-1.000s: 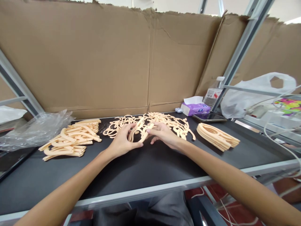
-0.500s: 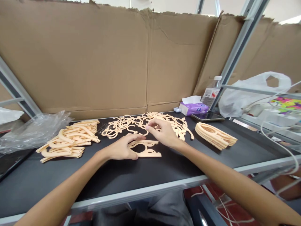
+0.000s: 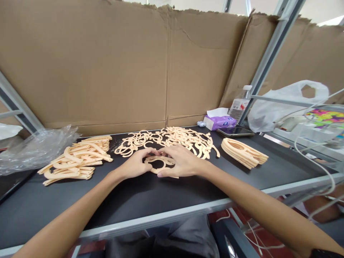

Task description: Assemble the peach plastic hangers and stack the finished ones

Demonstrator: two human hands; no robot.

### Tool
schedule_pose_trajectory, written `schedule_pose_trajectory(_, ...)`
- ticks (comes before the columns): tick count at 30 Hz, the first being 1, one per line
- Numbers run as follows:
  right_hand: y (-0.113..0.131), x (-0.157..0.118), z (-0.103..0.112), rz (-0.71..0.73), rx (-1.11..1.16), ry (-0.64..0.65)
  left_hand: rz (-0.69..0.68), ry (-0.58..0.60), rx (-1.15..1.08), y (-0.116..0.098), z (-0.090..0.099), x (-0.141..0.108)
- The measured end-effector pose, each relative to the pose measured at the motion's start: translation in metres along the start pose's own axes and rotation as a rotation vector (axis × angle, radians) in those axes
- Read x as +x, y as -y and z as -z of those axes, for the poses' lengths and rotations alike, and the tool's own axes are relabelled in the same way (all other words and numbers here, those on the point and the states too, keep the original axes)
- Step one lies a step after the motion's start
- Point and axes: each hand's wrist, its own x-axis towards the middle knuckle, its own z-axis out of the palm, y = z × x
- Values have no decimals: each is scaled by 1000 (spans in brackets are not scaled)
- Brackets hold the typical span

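Note:
A beige plastic folding hanger, folded flat with a round opening at its left, is on the black tabletop between my hands. My left hand grips its left end, thumb and fingers closed around the edge. My right hand covers its right part, thumb on the near edge and fingers at the far edge. Just beyond lie loose beige hooks and small curved pieces in a spread heap. Whether a hook is under my fingertips is hidden.
On the left are piled hanger arms beside a crumpled clear plastic bag. A stack of folded hangers is at right. Behind it are a phone, purple tissue pack and bottle. Cardboard walls the back.
My right hand has come down from the loose pieces onto the hanger, its thumb now on the near edge. My left hand stays on the left end, its fingers now nearer my right hand.

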Motion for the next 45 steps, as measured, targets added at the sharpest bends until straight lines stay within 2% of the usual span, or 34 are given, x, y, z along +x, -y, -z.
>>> schedule_pose_trajectory(5, 6, -2, 3, -19, -46, 28, -50, -90, 8, 1, -1, 2)
schedule_pose_trajectory(9, 6, -3, 3, -34, -63, 14, -73, -179, 97, -1, -1, 1)
schedule_pose_trajectory(14, 0, -7, 9, -78, -194, -52, -67, -361, 239, -4, 5, -1)
schedule_pose_trajectory(17, -9, -19, 24, -108, -291, -114, -74, -402, 303, -6, 6, -2)
schedule_pose_trajectory(22, -46, -65, 71, -383, -421, -254, -123, -368, 363, -4, 2, -2)
schedule_pose_trajectory(26, -81, -112, 109, -722, -485, -246, -185, -299, 407, 0, -3, -1)
schedule_pose_trajectory(29, -96, -137, 124, -911, -455, -210, -221, -268, 443, 1, -4, -1)
schedule_pose_trajectory(34, -105, -155, 123, -971, -383, -168, -236, -237, 478, -1, -5, -3)
schedule_pose_trajectory(39, -105, -155, 115, -965, -444, -97, -237, -225, 496, -1, -4, -4)
schedule_pose_trajectory(45, -99, -152, 117, -966, -417, -118, -237, -212, 504, 0, -5, -4)
